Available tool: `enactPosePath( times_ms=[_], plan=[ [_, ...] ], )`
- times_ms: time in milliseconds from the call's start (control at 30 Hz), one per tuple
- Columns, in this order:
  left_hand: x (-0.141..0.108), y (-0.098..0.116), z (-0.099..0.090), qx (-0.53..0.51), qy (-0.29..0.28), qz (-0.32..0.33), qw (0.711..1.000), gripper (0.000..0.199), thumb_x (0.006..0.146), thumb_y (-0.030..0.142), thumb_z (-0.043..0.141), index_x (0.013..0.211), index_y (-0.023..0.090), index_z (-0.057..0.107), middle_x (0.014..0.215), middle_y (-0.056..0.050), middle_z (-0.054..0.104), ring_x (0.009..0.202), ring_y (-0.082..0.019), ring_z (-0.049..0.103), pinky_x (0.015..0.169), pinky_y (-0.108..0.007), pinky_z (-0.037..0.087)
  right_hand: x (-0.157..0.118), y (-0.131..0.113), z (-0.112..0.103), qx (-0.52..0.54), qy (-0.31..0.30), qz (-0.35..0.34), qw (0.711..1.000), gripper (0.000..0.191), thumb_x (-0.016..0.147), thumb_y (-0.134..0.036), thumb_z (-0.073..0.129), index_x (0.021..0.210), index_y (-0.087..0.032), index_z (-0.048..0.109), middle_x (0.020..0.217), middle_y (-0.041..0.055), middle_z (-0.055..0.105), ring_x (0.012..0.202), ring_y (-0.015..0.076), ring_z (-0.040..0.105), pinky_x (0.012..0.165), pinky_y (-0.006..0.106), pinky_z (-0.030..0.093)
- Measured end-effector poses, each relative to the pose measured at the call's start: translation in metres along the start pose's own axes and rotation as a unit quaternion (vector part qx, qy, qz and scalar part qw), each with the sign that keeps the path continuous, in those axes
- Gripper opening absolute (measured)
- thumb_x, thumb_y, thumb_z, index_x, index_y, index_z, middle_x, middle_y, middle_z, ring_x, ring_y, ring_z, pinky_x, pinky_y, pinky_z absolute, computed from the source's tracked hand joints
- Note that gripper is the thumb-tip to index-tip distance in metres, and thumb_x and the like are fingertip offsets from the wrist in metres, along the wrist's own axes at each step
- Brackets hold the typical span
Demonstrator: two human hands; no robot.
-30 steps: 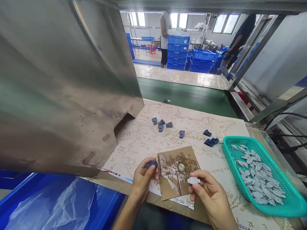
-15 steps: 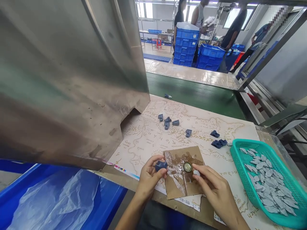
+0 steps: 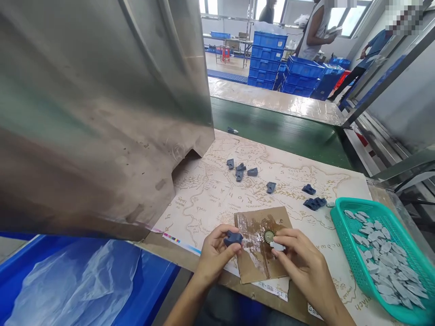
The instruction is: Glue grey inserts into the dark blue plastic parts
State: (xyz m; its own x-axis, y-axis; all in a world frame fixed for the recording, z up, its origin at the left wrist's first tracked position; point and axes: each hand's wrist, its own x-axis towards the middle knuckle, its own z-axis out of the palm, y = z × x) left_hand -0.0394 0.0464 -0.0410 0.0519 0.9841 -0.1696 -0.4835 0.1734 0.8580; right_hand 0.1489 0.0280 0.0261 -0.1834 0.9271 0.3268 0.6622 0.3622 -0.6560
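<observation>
dark blue part [image 3: 233, 238] pinched in left hand [image 3: 215, 257]

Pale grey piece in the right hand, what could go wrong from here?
The right hand pinches the pale grey piece right beside the round green-centred disc, so it might knock the disc or slip onto the shiny smear on the cardboard sheet. The left hand grips a dark blue piece close by, so the pieces could collide. A loose blue piece on the green conveyor belt might get carried off.
</observation>
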Motion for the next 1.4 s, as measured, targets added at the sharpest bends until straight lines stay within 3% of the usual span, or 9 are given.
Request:
enactPosePath(
  times_ms=[167, 300, 467, 633, 867, 1000, 1100, 1200, 1400],
  plan=[
    [0.000, -0.001, -0.001, -0.015, -0.006, -0.004, 1.000, 0.041, 0.051, 0.045, 0.083, 0.074, 0.016, 0.065, 0.062, -0.001, 0.065, 0.054, -0.013, 0.061, 0.046, -0.020, 0.050, -0.002, 0.010, 0.002, 0.062, 0.110, 0.119, 0.985, 0.019, 0.077, -0.038, 0.068, 0.082, -0.021, 0.070, 0.072, 0.0039, 0.062, 0.056, 0.0122, 0.059, 0.048, 0.020, 0.051],
    [0.000, -0.004, -0.004, -0.028, -0.013, -0.006, 1.000, 0.041, 0.053, 0.044, 0.083, 0.078, 0.016, 0.065, 0.064, -0.002, 0.066, 0.057, -0.014, 0.063, 0.046, -0.020, 0.050, -0.007, 0.019, 0.005, 0.143, 0.072, 0.218, 0.963, 0.032, 0.073, -0.049, 0.068, 0.080, -0.018, 0.062, 0.074, 0.0072, 0.068, 0.060, 0.0153, 0.064, 0.052, 0.022, 0.053],
    [0.000, -0.004, -0.006, -0.044, -0.020, -0.005, 0.999, 0.044, 0.055, 0.047, 0.081, 0.083, 0.017, 0.064, 0.070, -0.004, 0.067, 0.061, -0.015, 0.064, 0.047, -0.021, 0.050, -0.008, 0.021, 0.004, 0.056, -0.006, 0.202, 0.978, 0.032, 0.083, -0.043, 0.058, 0.102, -0.018, 0.062, 0.075, 0.0056, 0.070, 0.057, 0.0147, 0.062, 0.049, 0.023, 0.049],
    [0.000, -0.002, -0.004, -0.038, -0.004, -0.003, 0.999, 0.046, 0.054, 0.049, 0.081, 0.080, 0.016, 0.063, 0.069, -0.004, 0.066, 0.060, -0.015, 0.062, 0.045, -0.020, 0.049, 0.000, 0.016, 0.005, 0.020, -0.044, 0.186, 0.981, 0.028, 0.078, -0.046, 0.061, 0.076, -0.019, 0.069, 0.055, 0.0008, 0.064, 0.045, 0.0140, 0.056, 0.044, 0.024, 0.045],
    [-0.001, -0.003, -0.004, -0.011, -0.008, 0.017, 1.000, 0.036, 0.059, 0.043, 0.080, 0.076, 0.017, 0.061, 0.073, -0.004, 0.066, 0.058, -0.013, 0.060, 0.047, -0.021, 0.049, 0.002, 0.021, 0.011, 0.007, -0.048, 0.204, 0.978, 0.035, 0.084, -0.050, 0.052, 0.070, -0.019, 0.064, 0.052, -0.0004, 0.061, 0.046, 0.0140, 0.056, 0.046, 0.023, 0.042],
    [-0.002, -0.006, -0.005, -0.004, -0.030, 0.027, 0.999, 0.034, 0.060, 0.035, 0.080, 0.073, 0.018, 0.054, 0.080, -0.005, 0.065, 0.069, -0.015, 0.063, 0.052, -0.020, 0.049, 0.004, 0.019, 0.014, -0.059, -0.038, 0.155, 0.986, 0.039, 0.086, -0.050, 0.049, 0.064, -0.019, 0.061, 0.051, -0.0005, 0.057, 0.044, 0.0124, 0.050, 0.045, 0.023, 0.038],
    [-0.005, -0.007, -0.004, 0.012, -0.046, 0.015, 0.999, 0.037, 0.068, 0.041, 0.074, 0.072, 0.020, 0.044, 0.083, -0.004, 0.065, 0.060, -0.011, 0.057, 0.046, -0.018, 0.044, 0.005, 0.018, 0.015, -0.081, -0.033, 0.121, 0.989, 0.040, 0.086, -0.049, 0.048, 0.062, -0.019, 0.060, 0.051, -0.0002, 0.055, 0.044, 0.0119, 0.048, 0.045, 0.023, 0.038],
    [-0.009, -0.005, -0.002, 0.060, -0.074, 0.019, 0.995, 0.036, 0.078, 0.046, 0.064, 0.074, 0.021, 0.039, 0.071, 0.000, 0.061, 0.052, -0.008, 0.048, 0.046, -0.018, 0.039, 0.005, 0.017, 0.013, -0.053, 0.002, 0.140, 0.989, 0.037, 0.083, -0.050, 0.053, 0.065, -0.019, 0.063, 0.048, -0.0011, 0.053, 0.042, 0.0118, 0.045, 0.044, 0.023, 0.037],
    [-0.017, 0.001, 0.007, 0.143, -0.091, 0.128, 0.977, 0.022, 0.085, 0.043, 0.053, 0.083, 0.021, 0.051, 0.083, -0.005, 0.062, 0.077, -0.016, 0.059, 0.069, -0.027, 0.049, 0.010, 0.019, 0.002, 0.168, 0.048, 0.285, 0.942, 0.041, 0.072, -0.059, 0.063, 0.068, -0.018, 0.060, 0.056, 0.0028, 0.060, 0.048, 0.0137, 0.052, 0.045, 0.024, 0.043]
  ],
)
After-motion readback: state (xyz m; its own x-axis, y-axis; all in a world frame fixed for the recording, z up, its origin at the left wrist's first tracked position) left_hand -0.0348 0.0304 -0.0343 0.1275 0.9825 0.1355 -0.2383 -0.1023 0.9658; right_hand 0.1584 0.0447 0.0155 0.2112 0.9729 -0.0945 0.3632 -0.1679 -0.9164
